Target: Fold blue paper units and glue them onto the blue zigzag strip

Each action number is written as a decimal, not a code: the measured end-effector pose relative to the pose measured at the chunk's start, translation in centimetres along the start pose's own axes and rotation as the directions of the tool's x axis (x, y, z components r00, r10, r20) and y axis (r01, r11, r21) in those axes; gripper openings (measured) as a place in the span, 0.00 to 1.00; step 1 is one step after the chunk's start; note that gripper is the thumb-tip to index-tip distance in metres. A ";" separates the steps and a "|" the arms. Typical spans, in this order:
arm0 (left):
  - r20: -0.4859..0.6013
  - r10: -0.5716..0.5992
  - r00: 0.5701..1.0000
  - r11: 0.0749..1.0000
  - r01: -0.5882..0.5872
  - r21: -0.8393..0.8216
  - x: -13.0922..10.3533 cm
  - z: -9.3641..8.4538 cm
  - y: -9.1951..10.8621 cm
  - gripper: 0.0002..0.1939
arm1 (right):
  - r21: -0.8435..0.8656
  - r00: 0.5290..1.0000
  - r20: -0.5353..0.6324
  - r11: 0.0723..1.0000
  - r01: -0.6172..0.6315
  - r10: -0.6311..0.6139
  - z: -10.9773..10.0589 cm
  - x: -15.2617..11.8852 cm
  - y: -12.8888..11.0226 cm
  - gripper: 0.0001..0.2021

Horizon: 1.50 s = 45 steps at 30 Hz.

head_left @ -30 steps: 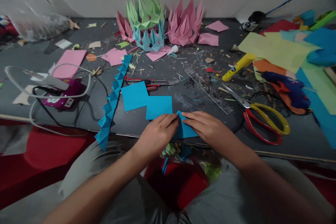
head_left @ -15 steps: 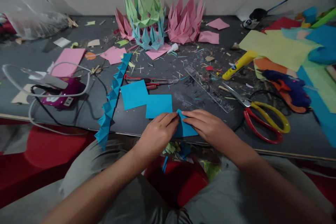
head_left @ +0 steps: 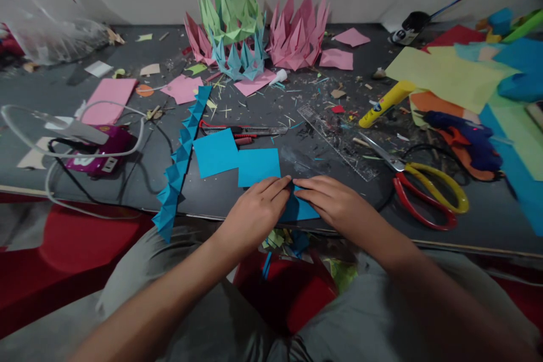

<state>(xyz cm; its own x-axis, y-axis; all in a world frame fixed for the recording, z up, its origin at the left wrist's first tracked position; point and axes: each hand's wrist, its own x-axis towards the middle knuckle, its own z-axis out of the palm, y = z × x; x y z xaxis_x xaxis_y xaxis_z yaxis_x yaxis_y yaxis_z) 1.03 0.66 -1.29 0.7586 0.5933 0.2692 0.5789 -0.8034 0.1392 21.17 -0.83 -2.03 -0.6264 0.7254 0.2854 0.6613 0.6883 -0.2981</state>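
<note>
A sheet of blue paper [head_left: 299,212] lies at the table's front edge, under both hands. From its left side, my left hand [head_left: 259,203] grips it, fingers together and tips at the paper's top. My right hand [head_left: 330,197] holds the right side, its fingertips almost meeting the left ones. The hands hide most of the sheet, so any fold is hard to make out. Just beyond my left hand are two flat blue paper squares [head_left: 259,166], corners touching or overlapping. Farther left runs a strip of folded blue paper points [head_left: 180,161].
Scissors [head_left: 424,186], a glue gun [head_left: 464,138], a yellow glue tube [head_left: 387,104] and a clear ruler [head_left: 335,141] lie to the right. A cutter knife [head_left: 244,130] is behind the squares. Folded paper crowns [head_left: 299,34] stand at the back; a purple power adapter [head_left: 104,150] with cables sits left.
My left fingers have slid slightly right and up, towards the right fingertips. The nearer loose blue square has shifted slightly away and to the right. My right hand is almost still.
</note>
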 end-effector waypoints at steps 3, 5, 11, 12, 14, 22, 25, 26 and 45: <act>0.039 -0.036 0.999 0.999 0.035 0.005 0.3 -0.2 0.1 0.09 | -0.027 1.000 -0.009 1.000 0.009 -0.010 -0.1 0.3 -0.1 0.13; 0.058 -0.064 0.996 0.998 0.063 0.014 0.6 -0.5 0.3 0.08 | -0.052 1.000 0.002 0.999 -0.007 0.007 -0.4 0.6 -0.5 0.12; 0.124 -0.137 0.983 0.990 0.131 0.056 1.1 -1.3 1.2 0.09 | -0.208 0.988 0.029 0.968 -0.142 0.151 -2.0 0.5 -2.6 0.11; 0.129 -0.148 0.980 0.988 0.141 0.062 1.1 -1.4 1.3 0.10 | -0.226 0.984 0.022 0.959 -0.170 0.179 -2.3 0.3 -2.9 0.11; 0.127 -0.165 0.978 0.985 0.157 0.068 1.1 -1.5 1.5 0.14 | -0.242 0.974 0.017 0.946 -0.216 0.227 -2.7 -0.2 -3.1 0.11; 0.070 -0.147 0.987 0.986 0.141 0.084 0.4 -0.9 1.9 0.24 | -0.191 0.959 -0.001 0.941 -0.280 0.285 -1.4 0.4 -2.6 0.11; 0.063 -0.159 0.985 0.983 0.153 0.101 0.2 -0.9 2.1 0.25 | -0.235 0.955 0.063 0.934 -0.268 0.290 -0.8 0.7 -2.5 0.13; 0.065 -0.159 0.985 0.983 0.152 0.102 0.2 -0.9 2.1 0.26 | -0.262 0.953 0.085 0.930 -0.259 0.290 -0.7 0.8 -2.5 0.15; 0.122 -0.168 0.978 0.982 0.156 0.104 -1.5 -2.6 2.7 0.20 | -0.391 0.877 0.210 0.859 -0.330 0.432 -0.8 2.0 -3.3 0.23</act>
<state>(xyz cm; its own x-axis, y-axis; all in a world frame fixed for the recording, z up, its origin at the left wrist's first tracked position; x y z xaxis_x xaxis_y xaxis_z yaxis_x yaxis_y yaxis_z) 0.67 -2.52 1.16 0.6811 0.7216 0.1237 0.7181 -0.6914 0.0793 18.04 -1.64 0.21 -0.3505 0.9340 -0.0696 0.9361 0.3517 0.0056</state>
